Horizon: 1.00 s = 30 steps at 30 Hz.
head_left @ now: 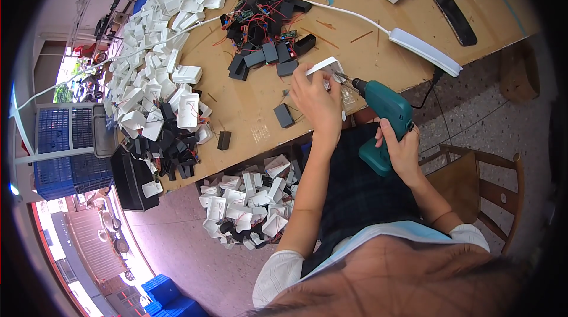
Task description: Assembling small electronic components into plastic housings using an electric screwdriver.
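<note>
My left hand pinches a white plastic case above the table's near edge, its hollow side toward the tool. In my right hand is a green cordless screwdriver, fingers wrapped round its grip. The tool's bit reaches the case; my fingers partly hide where it meets. A single black box lies on the table left of my left hand. Beyond it is a heap of black boxes with red wires and green circuit boards.
White cases pile up along the table's left side, with more black parts near the corner. A container below the edge holds white cases. To the right are a white power strip, a phone and a wooden chair.
</note>
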Each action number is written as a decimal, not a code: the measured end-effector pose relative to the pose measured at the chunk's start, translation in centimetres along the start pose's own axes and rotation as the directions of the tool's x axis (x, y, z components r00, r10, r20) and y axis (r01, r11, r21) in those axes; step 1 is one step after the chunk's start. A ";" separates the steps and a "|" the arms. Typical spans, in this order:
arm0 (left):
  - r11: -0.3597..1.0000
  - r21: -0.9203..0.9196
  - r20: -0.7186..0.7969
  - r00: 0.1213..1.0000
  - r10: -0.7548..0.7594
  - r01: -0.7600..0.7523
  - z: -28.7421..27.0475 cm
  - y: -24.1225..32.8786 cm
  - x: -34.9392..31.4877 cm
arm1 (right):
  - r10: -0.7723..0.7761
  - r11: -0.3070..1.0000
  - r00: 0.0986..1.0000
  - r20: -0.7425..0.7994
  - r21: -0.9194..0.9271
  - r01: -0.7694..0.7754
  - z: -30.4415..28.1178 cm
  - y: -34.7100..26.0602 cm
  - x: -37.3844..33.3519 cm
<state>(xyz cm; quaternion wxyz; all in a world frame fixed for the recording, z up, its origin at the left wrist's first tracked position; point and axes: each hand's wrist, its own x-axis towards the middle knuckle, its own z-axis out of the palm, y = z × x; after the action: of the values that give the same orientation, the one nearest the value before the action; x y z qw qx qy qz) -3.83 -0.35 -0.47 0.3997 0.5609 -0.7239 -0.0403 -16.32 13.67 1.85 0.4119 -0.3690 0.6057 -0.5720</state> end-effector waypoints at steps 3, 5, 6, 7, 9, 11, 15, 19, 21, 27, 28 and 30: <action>1.000 0.008 -0.003 1.000 -0.002 0.002 -0.2 -0.1 0.0 | -0.004 1.000 1.000 -0.004 0.005 0.004 0.1 -0.1 0.0; 1.000 0.001 -0.003 1.000 0.003 -0.003 -0.2 -0.1 0.0 | -0.003 1.000 1.000 0.005 0.013 0.002 0.0 -0.1 0.0; 1.000 0.001 -0.004 1.000 0.002 -0.002 -0.3 -0.1 0.1 | -0.003 1.000 1.000 0.006 0.013 0.003 0.0 -0.1 0.0; 1.000 -0.002 -0.001 1.000 0.000 0.000 -0.2 -0.1 0.1 | -0.001 1.000 1.000 0.009 0.009 0.001 0.0 0.0 0.0; 1.000 -0.005 0.002 1.000 -0.002 0.002 -0.2 -0.1 0.0 | 0.000 1.000 1.000 0.013 0.005 0.000 0.0 0.1 -0.1; 1.000 -0.006 0.009 1.000 -0.005 0.005 -0.2 -0.1 0.0 | -0.002 1.000 1.000 0.015 0.028 0.002 -0.1 0.3 -0.1; 1.000 -0.006 0.010 1.000 -0.006 0.006 -0.3 -0.2 0.0 | 0.000 1.000 1.000 0.019 0.029 -0.001 -0.1 0.5 -0.1; 1.000 -0.021 0.007 1.000 0.003 -0.003 -0.2 -0.2 0.0 | -0.005 1.000 1.000 0.009 0.027 0.005 -0.2 0.4 0.0; 1.000 -0.020 0.003 1.000 0.004 -0.004 -0.2 -0.2 0.0 | -0.013 1.000 1.000 0.008 0.025 0.012 -0.1 0.2 0.0; 1.000 -0.026 0.005 1.000 0.008 -0.008 -0.2 -0.2 0.0 | -0.026 1.000 1.000 0.003 0.004 0.026 -0.2 0.1 0.0; 1.000 -0.026 0.004 1.000 0.009 -0.009 -0.2 -0.2 0.0 | -0.029 0.999 1.000 0.000 0.019 0.029 -0.3 0.1 -0.1; 1.000 -0.026 0.003 1.000 0.011 -0.010 -0.3 -0.2 0.0 | -0.031 0.999 1.000 -0.003 0.034 0.032 -0.5 0.2 -0.3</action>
<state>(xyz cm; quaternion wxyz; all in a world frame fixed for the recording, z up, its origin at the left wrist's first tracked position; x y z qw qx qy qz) -3.48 -0.29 -0.40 0.4061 0.5517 -0.7269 -0.0487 -16.70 14.13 1.67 0.4085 -0.3709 0.5904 -0.5891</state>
